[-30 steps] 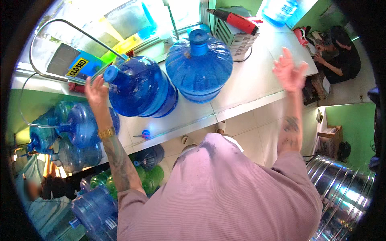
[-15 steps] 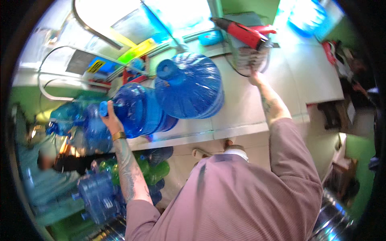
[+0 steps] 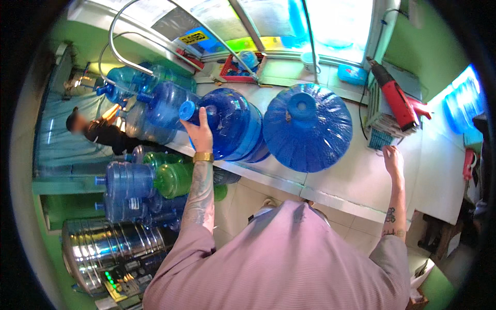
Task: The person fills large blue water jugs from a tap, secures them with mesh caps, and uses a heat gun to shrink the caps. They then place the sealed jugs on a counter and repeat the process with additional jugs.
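The wrist of my left hand [image 3: 201, 129] wears a gold band, and its fingers grip the neck of a large blue water jug [image 3: 225, 126], by the blue cap [image 3: 188, 109]. A second, wrinkled-topped blue jug [image 3: 308, 139] stands upright to its right on the white counter [image 3: 330, 186]. My right hand [image 3: 392, 155] has its fingertips closed at the edge of a small teal basket [image 3: 381, 138]; what they hold is too small to tell. Above it, a red-and-black heat gun [image 3: 395, 101] lies on a stacked box-like object with a dark cord alongside.
Clear-blue jugs [image 3: 168, 106] stand left along the counter; more blue and green jugs [image 3: 173, 178] are stacked below. A person in dark clothes [image 3: 101, 132] is at the far left. A steel tank [image 3: 95, 250] sits low left. A red tray [image 3: 232, 70] and white cup [image 3: 310, 64] are near the window.
My left hand went from open beside the jug to gripping its neck. My right hand moved from raised and spread to closed fingertips by the basket. The view has turned.
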A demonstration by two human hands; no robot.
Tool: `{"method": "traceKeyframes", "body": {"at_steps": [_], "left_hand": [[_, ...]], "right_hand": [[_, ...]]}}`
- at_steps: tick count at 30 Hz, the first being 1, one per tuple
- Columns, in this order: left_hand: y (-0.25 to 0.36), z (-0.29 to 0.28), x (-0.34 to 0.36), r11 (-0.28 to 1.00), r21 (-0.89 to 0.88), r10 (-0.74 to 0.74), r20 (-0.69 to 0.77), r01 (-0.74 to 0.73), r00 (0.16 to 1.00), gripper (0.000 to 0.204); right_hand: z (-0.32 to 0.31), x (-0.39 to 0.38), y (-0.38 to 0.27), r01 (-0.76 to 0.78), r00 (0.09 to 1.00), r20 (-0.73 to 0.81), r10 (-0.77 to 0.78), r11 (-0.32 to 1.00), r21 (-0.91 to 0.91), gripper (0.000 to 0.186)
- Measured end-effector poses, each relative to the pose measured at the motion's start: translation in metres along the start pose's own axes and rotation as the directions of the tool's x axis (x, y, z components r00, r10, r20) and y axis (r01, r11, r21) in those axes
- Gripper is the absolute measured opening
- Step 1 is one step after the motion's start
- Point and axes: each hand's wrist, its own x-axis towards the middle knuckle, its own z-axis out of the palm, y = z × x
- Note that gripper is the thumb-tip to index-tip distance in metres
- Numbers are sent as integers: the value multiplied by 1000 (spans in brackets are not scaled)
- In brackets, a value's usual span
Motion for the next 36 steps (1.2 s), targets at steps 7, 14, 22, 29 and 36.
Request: {"method": "traceKeyframes", "body": {"at_steps": [7,14,22,29,36], "left_hand": [[32,-5,-12,995,-47,79,-61,-82,995,70],[113,66,1,869,-286,492,421,-403,762,32],[114,79,-13,928,-353,324,604,-120,728,33],[113,30,-17,914,-339,387,558,-224,734,33],[52,216,16,980,-48,173,692,-194,701,49]], "right_hand": [[65,35,-8,-148,935,-339,99,981,-124,33],[74,40,6,-116,948,-307,87,990,-79,41],[87,68,40,-226,931,-294,217,974,2,23],[71,25,15,-230,888,-408,212,973,5,19],[32,-21,-42,-150,837,-511,195,980,128,21]]}}
